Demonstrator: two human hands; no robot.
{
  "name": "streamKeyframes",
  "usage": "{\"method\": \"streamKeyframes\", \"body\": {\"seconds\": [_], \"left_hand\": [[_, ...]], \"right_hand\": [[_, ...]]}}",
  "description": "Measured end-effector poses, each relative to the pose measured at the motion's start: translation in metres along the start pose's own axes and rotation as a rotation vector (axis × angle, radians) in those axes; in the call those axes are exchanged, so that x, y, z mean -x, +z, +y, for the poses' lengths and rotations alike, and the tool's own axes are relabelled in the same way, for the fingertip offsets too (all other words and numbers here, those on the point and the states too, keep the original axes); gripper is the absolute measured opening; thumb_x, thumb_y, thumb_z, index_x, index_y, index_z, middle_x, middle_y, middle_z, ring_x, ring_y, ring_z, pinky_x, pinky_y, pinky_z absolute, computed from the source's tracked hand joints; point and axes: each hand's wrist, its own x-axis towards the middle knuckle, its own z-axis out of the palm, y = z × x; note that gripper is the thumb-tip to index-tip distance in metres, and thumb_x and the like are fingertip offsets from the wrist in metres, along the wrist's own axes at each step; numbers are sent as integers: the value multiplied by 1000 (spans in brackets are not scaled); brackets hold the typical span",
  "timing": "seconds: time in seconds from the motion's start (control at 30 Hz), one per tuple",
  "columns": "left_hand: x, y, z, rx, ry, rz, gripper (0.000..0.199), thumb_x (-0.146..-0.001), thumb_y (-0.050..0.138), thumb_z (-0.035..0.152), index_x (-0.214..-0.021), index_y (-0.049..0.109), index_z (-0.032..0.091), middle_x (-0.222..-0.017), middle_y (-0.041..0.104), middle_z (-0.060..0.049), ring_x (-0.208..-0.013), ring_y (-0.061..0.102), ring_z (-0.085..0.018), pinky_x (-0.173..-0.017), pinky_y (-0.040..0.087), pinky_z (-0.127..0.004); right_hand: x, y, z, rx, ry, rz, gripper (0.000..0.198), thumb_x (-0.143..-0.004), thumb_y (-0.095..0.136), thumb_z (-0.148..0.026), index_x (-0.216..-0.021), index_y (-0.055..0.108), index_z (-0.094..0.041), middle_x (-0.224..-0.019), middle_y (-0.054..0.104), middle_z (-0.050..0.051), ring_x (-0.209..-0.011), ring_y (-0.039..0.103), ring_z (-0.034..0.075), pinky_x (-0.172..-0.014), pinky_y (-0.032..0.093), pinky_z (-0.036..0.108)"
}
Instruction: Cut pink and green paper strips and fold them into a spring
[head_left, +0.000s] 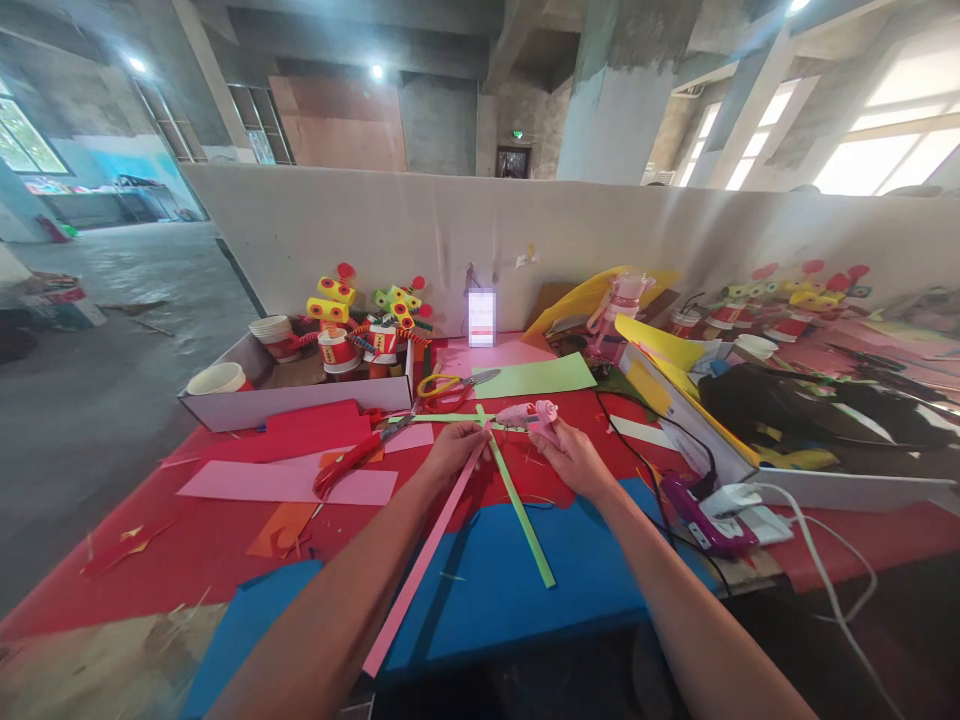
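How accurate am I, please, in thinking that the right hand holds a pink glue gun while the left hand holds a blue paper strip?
The head view shows the left hand holding a pink paper strip, not blue; the rest stands.

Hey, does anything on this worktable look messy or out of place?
Yes, mildly: thin paper slivers lie scattered by the orange paper on the red sheet, looking untidy compared with the straight-cut pink strip.

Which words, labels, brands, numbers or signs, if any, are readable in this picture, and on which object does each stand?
No text can be read.
Bright upright panel: lines blurred.
Cup figures on the left: front marks too small.
Green lit sign: too small.
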Motion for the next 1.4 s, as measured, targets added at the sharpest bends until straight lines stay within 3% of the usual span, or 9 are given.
{"method": "streamKeyframes", "body": {"seconds": [0.73, 0.97, 1.23, 1.4], "left_hand": [[-1, 1, 1, -4, -10, 8, 27, -74, 67, 40, -68, 55, 16, -53, 62, 1, -34, 46, -6, -36, 30, -17], [-2, 0, -1, -12, -10, -3, 25, -74, 67, 39, -70, 56, 16, -53, 63, 1, -34, 46, -6, -36, 32, -18], [-1, 1, 3, -22, -19, 1, 24, -75, 66, 37, -70, 56, 16, -53, 62, 1, -34, 46, -6, -36, 31, -17], [0, 2, 4, -19, -27, -5, 24, -75, 66, 37, -71, 56, 16, -53, 62, 1, -34, 46, -6, -36, 32, -17]], "right_hand": [[-1, 0, 0, 44, 16, -4, 35, -92, 45, -46, -109, 59, -19, -88, 71, 8, -79, 67, 24, -65, 47, 29], [0, -2, 0, 1, -7, 2, 40, -93, 45, -46, -120, 56, -19, -105, 71, 10, -96, 67, 26, -73, 50, 30], [0, -4, -3, 21, -1, -3, 42, -93, 46, -43, -127, 53, -20, -109, 71, 11, -99, 67, 26, -76, 50, 31], [0, -4, -1, 17, 8, -7, 42, -93, 44, -46, -124, 54, -20, -99, 72, 10, -89, 68, 25, -69, 49, 29]]}}
